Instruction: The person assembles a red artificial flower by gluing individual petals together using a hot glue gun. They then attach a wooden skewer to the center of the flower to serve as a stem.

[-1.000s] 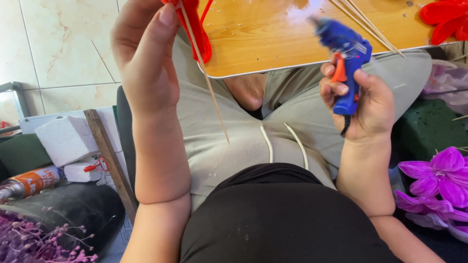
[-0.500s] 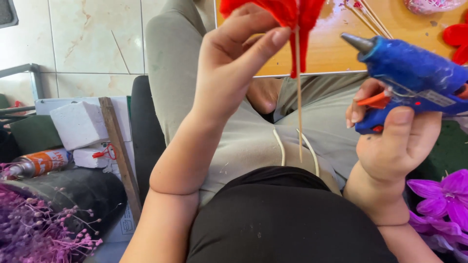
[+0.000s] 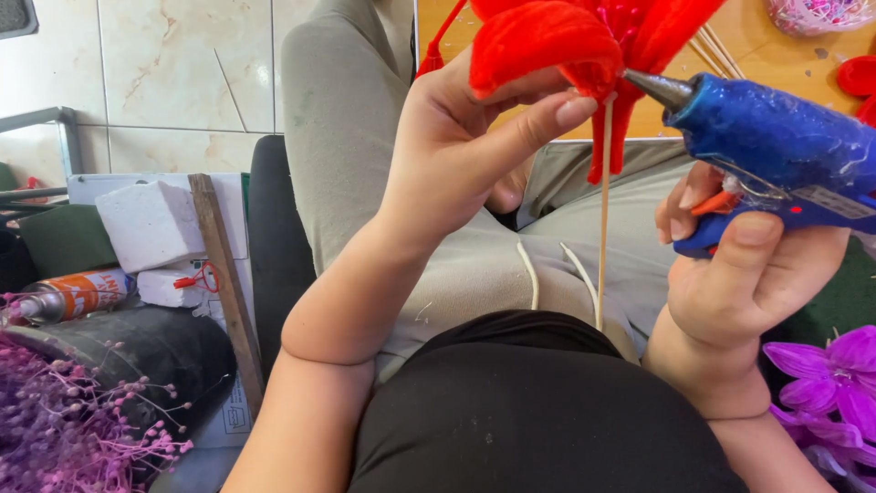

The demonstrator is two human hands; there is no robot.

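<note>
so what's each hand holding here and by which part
The left hand pinches the red fabric flower at its base, above the thin wooden stick. The right hand grips the blue glue gun by its handle, a finger on the orange trigger.

The right hand (image 3: 748, 274) brought the blue plastic glue gun (image 3: 776, 146) up until its metal nozzle met the red fabric flower (image 3: 557, 41), which the left hand (image 3: 465, 137) raised on its thin wooden stick (image 3: 603, 210).

A light brown wooden table (image 3: 776, 68) with a smooth top fills the upper right of the view, and its near edge runs just above the person's lap. Thin pale wooden sticks (image 3: 716, 53) lie on it near that edge. A clear plastic bag with small pink pieces (image 3: 817, 14) rests at the far right side. A red petal-shaped piece (image 3: 858, 75) lies at the right edge.
</note>
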